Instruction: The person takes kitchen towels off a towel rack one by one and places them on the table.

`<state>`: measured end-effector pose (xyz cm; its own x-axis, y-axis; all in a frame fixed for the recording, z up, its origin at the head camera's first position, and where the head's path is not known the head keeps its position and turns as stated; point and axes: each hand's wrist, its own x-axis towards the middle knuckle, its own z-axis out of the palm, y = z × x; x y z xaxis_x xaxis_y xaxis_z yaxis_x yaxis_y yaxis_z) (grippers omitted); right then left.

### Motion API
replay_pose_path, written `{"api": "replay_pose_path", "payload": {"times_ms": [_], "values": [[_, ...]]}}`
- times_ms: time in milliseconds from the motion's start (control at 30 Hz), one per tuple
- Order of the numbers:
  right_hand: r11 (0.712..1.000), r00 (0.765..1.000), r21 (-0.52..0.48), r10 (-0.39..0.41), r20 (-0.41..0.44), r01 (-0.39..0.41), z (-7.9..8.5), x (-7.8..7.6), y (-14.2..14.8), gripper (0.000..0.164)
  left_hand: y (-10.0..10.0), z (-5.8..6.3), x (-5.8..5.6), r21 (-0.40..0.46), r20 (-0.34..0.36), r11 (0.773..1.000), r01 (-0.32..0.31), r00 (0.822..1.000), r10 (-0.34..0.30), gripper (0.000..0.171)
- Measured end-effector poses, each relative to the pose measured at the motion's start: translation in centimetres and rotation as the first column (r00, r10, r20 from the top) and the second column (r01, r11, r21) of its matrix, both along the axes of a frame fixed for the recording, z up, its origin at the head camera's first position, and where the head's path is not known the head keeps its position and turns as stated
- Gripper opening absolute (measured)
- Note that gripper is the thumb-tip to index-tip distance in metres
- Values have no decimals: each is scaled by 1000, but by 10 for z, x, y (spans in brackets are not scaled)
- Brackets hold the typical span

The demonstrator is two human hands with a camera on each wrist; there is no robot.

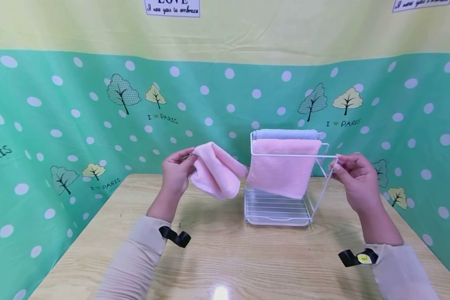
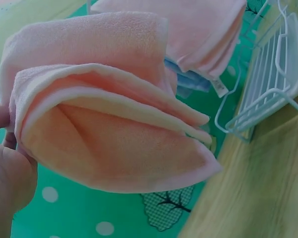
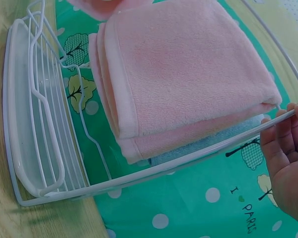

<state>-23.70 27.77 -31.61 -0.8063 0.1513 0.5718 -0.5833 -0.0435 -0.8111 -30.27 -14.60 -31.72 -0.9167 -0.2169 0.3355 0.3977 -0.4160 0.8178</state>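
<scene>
My left hand (image 1: 177,168) pinches a pink towel (image 1: 218,171) by its edge, left of a white wire rack (image 1: 279,212). The towel hangs in loose folds above the table, its layers spread apart in the left wrist view. With thumb and fingers, my right hand (image 1: 354,177) grips the front right upper corner of the rack's frame. Over the rack's bars hang a folded pink towel (image 1: 281,168) and, behind it, a light blue towel (image 1: 286,134). In the right wrist view the hanging pink towel (image 3: 188,69) shows several layers.
The rack has a white tray (image 3: 20,114) under its wire shelf and stands on a wooden table (image 1: 225,258). A green dotted cloth (image 1: 206,100) with trees hangs behind and at both sides. Black straps (image 1: 174,236) circle both wrists.
</scene>
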Motion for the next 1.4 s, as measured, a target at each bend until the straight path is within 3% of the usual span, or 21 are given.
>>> {"api": "replay_pose_path", "payload": {"times_ms": [367,633,800,1000,1133,1267,1400], "values": [[1000,1000,-1,-7,-1,7,-1,0,0,20,16,-27,-1,79,77,997,6,997,-12,30],[1000,1000,-19,16,-21,-16,-2,0,-1,17,21,-61,-4,115,186,993,-5,982,-17,26],[999,1000,-27,21,-20,-21,-1,0,-2,17,10,-84,-10,41,280,999,-18,960,6,20],[1000,1000,-3,-8,11,8,-2,2,-1,19,-13,-109,-20,-129,375,992,-16,925,63,32],[1000,999,3,-22,26,22,-2,3,-1,22,-30,-122,-27,-281,439,960,10,890,119,33],[1000,999,-3,-27,21,27,-2,3,0,22,-44,-128,-34,-446,466,894,43,864,191,32],[999,999,11,-33,37,33,-2,2,0,24,-54,-132,-40,-556,458,830,55,853,251,33]]}}
